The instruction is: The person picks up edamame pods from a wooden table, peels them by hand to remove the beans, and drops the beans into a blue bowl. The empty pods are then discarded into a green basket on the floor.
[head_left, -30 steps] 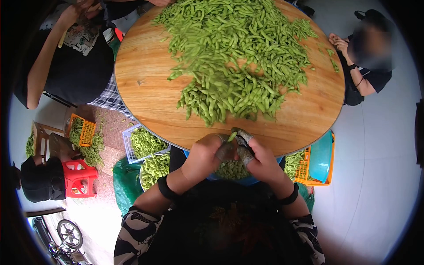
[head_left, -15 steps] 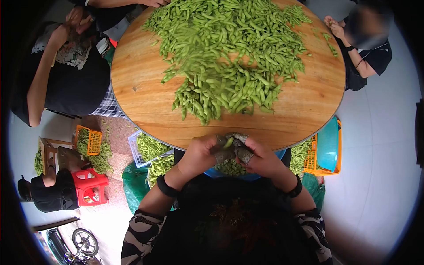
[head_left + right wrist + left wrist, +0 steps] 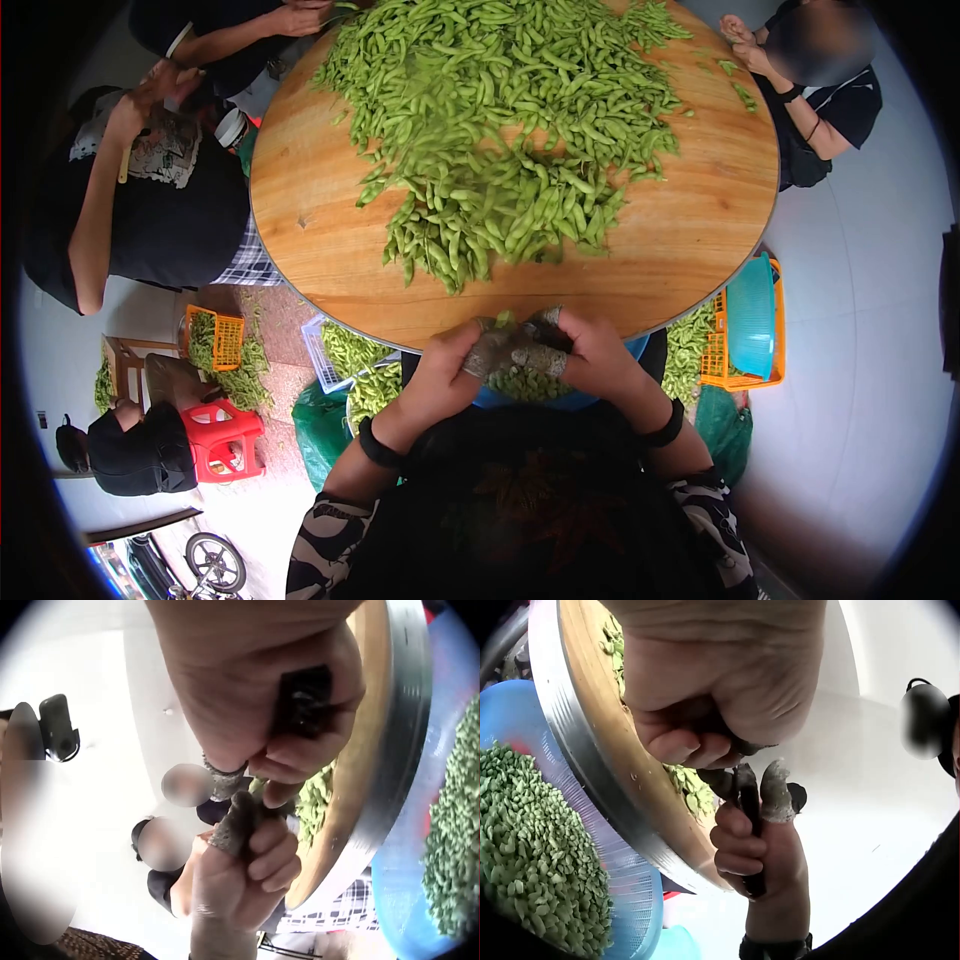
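Observation:
My left hand and right hand meet just off the near edge of the round wooden table. Worn grey-black coverings wrap the thumbs and some fingers of both. A green soybean pod shows at the left fingertips, mostly hidden; both hands pinch it. In the right wrist view a bit of green lies between the two sets of fingertips. Below the hands is a blue basket of shelled green beans. A big heap of soybean pods covers the table's middle and far side.
At left stand a white crate of pods, a green bag, a red stool and an orange crate. A teal basket sits in another orange crate at right. Other people sit around the table.
The hands stay together; the pod has shifted left to the left fingertips, with less of it showing. The head view has shifted slightly. A person at the far left has brought their hands over the table edge.

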Demonstrator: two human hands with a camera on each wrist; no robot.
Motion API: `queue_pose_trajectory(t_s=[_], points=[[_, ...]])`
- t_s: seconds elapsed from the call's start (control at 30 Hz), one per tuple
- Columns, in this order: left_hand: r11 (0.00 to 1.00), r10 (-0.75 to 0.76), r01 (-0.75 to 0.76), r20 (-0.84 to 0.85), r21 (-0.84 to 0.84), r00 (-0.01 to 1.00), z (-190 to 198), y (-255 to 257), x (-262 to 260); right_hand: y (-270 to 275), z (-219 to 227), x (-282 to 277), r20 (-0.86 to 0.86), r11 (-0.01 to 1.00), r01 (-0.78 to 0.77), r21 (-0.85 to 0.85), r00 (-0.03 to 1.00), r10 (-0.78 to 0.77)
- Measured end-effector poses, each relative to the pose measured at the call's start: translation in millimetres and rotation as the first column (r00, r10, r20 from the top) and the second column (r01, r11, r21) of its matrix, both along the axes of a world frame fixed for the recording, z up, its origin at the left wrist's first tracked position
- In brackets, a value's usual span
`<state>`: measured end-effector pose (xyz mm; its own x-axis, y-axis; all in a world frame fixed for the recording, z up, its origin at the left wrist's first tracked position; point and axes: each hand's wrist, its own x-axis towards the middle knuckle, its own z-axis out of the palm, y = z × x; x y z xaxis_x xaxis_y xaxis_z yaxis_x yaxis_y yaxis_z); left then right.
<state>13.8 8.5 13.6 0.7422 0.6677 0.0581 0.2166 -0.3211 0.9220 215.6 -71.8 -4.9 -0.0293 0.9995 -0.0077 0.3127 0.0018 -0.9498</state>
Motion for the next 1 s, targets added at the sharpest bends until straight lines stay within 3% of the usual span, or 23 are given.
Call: queue_pose_trajectory(t_s=[0.13,0.2,0.23,0.27,0.3,0.33,0.4,0.5,0.53,0.57,0.6,0.63,0.7,0.73,0.8,0.83,0.9,0.93,1.0], points=[[1.000,0.000,0.000,-0.035,-0.010,0.999,-9,-2,-2,0,3,-6,-0.179,0.991,0.117,-0.071,0.975,-0.128],[0.918,-0.114,0.117,-0.029,0.380,0.993,-13,-7,3,6,-2,-8,-0.223,0.992,0.105,-0.064,0.968,-0.117],[0.916,-0.118,0.120,-0.028,0.384,0.993,-12,-8,1,6,-2,-7,-0.222,0.992,0.110,-0.060,0.968,-0.120],[0.989,-0.125,0.126,0.010,-0.079,0.992,-11,-9,-3,7,-1,-6,-0.366,0.975,0.013,-0.222,0.926,-0.096],[0.843,-0.114,0.122,0.048,-0.524,0.992,-9,-9,-6,8,-1,-4,-0.501,0.926,-0.109,-0.361,0.860,-0.094],[0.845,-0.113,0.124,0.052,-0.520,0.992,-7,-8,-7,8,-2,-4,-0.497,0.928,-0.108,-0.358,0.863,-0.091],[0.450,-0.033,0.194,0.201,-0.872,0.979,-3,-6,-12,0,-9,-11,-0.571,0.978,-0.081,-0.193,0.820,-0.045],[0.386,-0.039,0.190,0.190,-0.903,0.981,-8,0,-17,-1,-19,-17,-0.435,0.996,-0.047,-0.072,0.900,0.011],[0.387,-0.039,0.192,0.192,-0.902,0.981,-5,-1,-16,-2,-19,-17,-0.433,0.996,-0.047,-0.071,0.901,0.012],[0.703,-0.131,0.108,0.021,-0.703,0.991,2,-4,-15,-4,-18,-16,-0.120,0.999,-0.024,-0.033,0.993,0.020],[0.918,-0.148,0.071,-0.172,-0.389,0.974,7,-5,-15,-5,-18,-16,0.206,1.000,-0.015,0.010,0.979,0.012],[0.918,-0.145,0.069,-0.170,-0.390,0.975,0,-5,-17,-8,-17,-19,0.208,1.000,-0.018,0.009,0.978,0.016],[0.997,0.010,-0.012,0.028,0.072,1.000,-13,-6,-21,-17,-14,-28,0.422,0.999,0.008,0.043,0.906,-0.026],[0.997,0.020,-0.022,0.030,0.069,0.999,-10,-5,-24,-20,-9,-29,0.423,0.999,-0.002,0.040,0.906,-0.015],[0.948,0.065,-0.102,-0.130,-0.302,0.989,1,-2,-31,-27,3,-31,0.250,0.997,-0.057,0.048,0.967,0.043],[0.946,0.074,-0.111,-0.129,-0.305,0.989,1,-2,-31,-27,4,-30,0.251,0.997,-0.067,0.045,0.967,0.054],[0.983,0.036,-0.047,-0.066,-0.176,0.997,-2,-4,-26,-24,7,-28,0.234,0.954,0.017,0.299,0.968,-0.091],[0.982,0.039,-0.050,-0.065,-0.184,0.997,-6,-4,-25,-20,7,-26,0.237,0.957,0.013,0.291,0.968,-0.085],[0.999,0.032,-0.032,-0.006,-0.033,0.999,-15,-5,-21,-13,2,-23,0.125,0.972,0.078,0.222,0.986,-0.107]])
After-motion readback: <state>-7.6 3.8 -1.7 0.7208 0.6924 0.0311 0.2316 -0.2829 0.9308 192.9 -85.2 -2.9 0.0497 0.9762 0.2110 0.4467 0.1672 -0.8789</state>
